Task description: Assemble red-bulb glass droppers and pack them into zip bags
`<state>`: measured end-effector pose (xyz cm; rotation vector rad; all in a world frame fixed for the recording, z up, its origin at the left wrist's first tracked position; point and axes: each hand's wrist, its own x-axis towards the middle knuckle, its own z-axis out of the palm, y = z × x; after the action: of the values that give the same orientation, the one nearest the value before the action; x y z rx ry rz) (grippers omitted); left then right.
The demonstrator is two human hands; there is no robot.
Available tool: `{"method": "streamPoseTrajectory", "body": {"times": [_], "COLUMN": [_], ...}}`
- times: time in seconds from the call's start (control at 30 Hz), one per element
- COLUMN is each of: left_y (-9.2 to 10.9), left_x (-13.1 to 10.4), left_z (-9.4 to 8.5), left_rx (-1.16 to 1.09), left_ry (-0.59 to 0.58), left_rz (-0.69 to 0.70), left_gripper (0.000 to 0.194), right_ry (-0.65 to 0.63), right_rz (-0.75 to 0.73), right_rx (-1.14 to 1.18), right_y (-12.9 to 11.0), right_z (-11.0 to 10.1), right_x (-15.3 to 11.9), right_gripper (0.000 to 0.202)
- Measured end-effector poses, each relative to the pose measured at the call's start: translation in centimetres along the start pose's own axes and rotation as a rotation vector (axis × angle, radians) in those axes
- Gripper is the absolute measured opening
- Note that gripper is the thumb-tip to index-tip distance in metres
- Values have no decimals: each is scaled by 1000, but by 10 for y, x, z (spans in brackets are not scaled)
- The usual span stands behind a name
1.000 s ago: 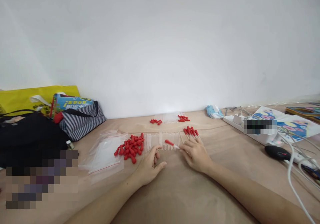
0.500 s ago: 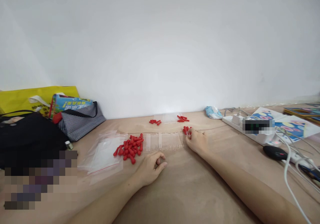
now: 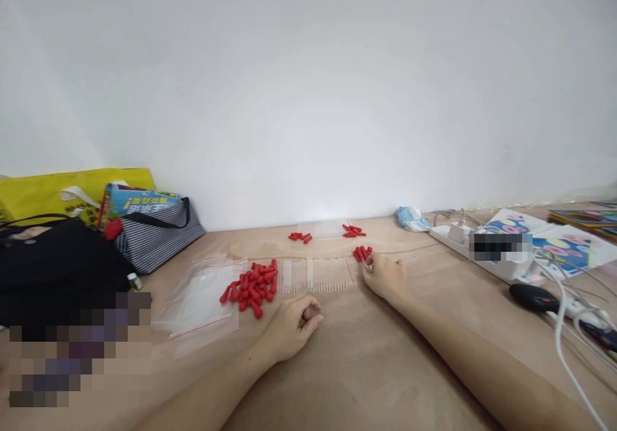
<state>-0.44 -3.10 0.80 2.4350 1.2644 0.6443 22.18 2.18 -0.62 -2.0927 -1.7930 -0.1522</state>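
Note:
My right hand [image 3: 385, 278] pinches the clear tube of a red-bulbed dropper at the right end of the row. The fingertips partly hide that dropper, and a few red bulbs [image 3: 360, 253] lie just beyond them. To its left, clear tubes [image 3: 321, 275] are laid side by side in a row. My left hand [image 3: 293, 327] rests on the table in front of this row, fingers loosely curled and thumb apart, with nothing visible in it. Beside it is a heap of loose red rubber bulbs [image 3: 251, 284].
Clear zip bags [image 3: 205, 296] lie left of the heap. Farther back are more red-bulbed pieces [image 3: 354, 231] and tubes [image 3: 328, 228] near the wall. Bags [image 3: 159, 235] stand at left. A blue mask [image 3: 412, 218], a power strip [image 3: 446, 238] and cables [image 3: 559, 328] lie at right.
My right hand has shifted very slightly back from the red bulbs, so more of them show. My left hand stays in the same place and pose.

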Motion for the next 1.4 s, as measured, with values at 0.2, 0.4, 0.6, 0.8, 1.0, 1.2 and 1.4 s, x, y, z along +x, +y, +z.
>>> {"method": "streamPoseTrajectory", "body": {"times": [0.2, 0.4, 0.6, 0.8, 1.0, 1.2, 1.4], "left_y": [2, 2, -2, -14, -18, -20, 5], "left_x": [0, 1, -2, 10, 13, 10, 9], "left_z": [-1, -2, 0, -42, -75, -69, -67], "left_rx": [3, 14, 65, 608, 690, 703, 675], "left_ry": [1, -11, 24, 171, -19, -54, -3], "left_rz": [-6, -10, 14, -183, -594, -611, -473], "left_gripper": [9, 10, 7, 13, 28, 21, 23], "right_ry": [20, -88, -127, -148, -98, 35, 246], "right_rz": [-43, -36, -14, -18, -86, -210, -522], "right_rx": [7, -28, -61, -88, -95, -78, 237], "right_y": [-7, -31, -42, -44, -45, -36, -5], "right_z": [-1, -1, 6, 10, 1, -5, 8], "right_x": [-3, 7, 20, 23, 15, -11, -39], "right_gripper": [23, 25, 22, 23, 24, 27, 25]}}
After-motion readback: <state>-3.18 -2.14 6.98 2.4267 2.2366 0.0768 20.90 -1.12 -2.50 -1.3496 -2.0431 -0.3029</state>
